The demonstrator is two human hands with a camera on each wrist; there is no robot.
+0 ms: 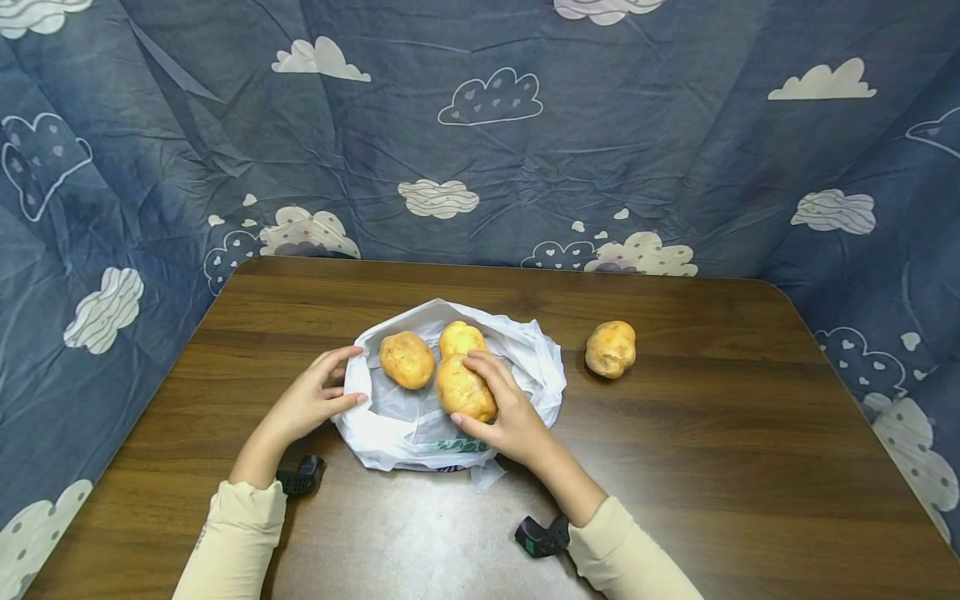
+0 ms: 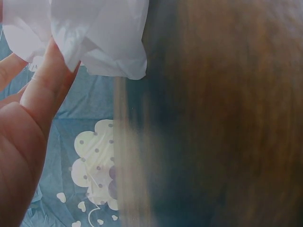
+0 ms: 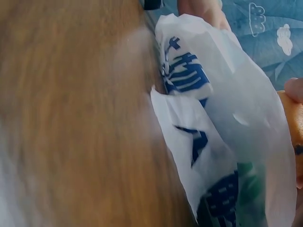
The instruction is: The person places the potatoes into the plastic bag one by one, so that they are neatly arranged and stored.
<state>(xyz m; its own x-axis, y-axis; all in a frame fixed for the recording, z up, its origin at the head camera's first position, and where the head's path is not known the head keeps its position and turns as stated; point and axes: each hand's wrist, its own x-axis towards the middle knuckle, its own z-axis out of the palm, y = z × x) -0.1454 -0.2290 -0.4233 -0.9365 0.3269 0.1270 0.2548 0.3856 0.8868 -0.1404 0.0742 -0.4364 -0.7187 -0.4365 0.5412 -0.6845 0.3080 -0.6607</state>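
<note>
A white plastic bag (image 1: pixel 375 437) lies spread on the table with its mouth facing up. My left hand (image 1: pixel 307 404) holds the bag's left rim, its thumb and fingers apart along the edge; in the left wrist view part of the bag (image 2: pixel 104 38) covers the fingertips. Over the bag's right half, my right hand (image 1: pixel 517 429) grips a potato (image 1: pixel 459 390) between thumb and fingers. A second potato (image 1: pixel 407 360) rests inside at the left, and a third potato (image 1: pixel 461 336) sits at the back, partly hidden behind the gripped one.
Another potato (image 1: pixel 611 349) lies on the brown wooden table (image 1: pixel 712 433), right of the bag. Black wrist cameras (image 1: pixel 302 476) are strapped to both wrists. Behind the table hangs a blue cloth (image 1: pixel 637 158) with a cloud print.
</note>
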